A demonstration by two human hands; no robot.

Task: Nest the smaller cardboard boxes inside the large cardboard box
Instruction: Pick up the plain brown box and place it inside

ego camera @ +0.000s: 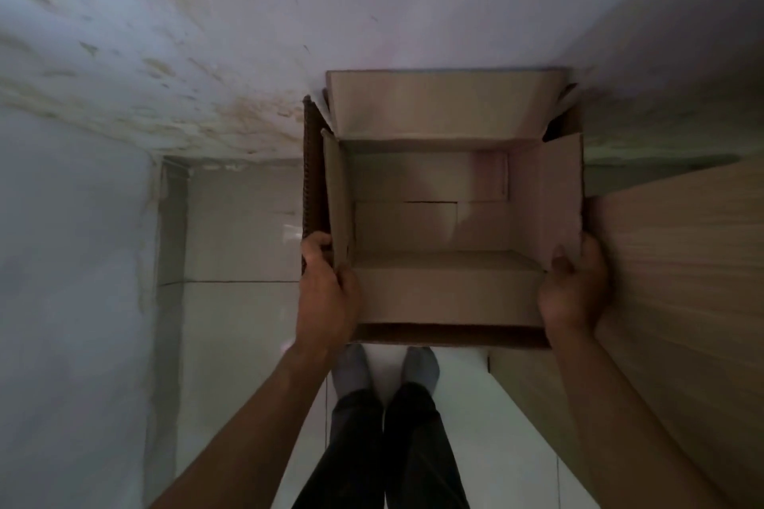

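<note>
A brown cardboard box (pixel 446 298) with its top flaps open faces up at me, and nothing lies on its floor. My left hand (pixel 326 293) grips its left wall near the front corner. My right hand (pixel 572 293) grips its right flap and wall at the front corner. A darker cardboard edge (pixel 312 169) shows just outside the box's left side and along its front bottom edge; I cannot tell whether it belongs to a larger box around it. The back flap (pixel 446 103) stands up against the wall.
A stained pale wall (pixel 206 33) rises behind the box. A wood-grain panel (pixel 682 260) runs along the right. Pale floor tiles (pixel 239 260) lie to the left. My legs and socked feet (pixel 388 372) stand just in front of the box.
</note>
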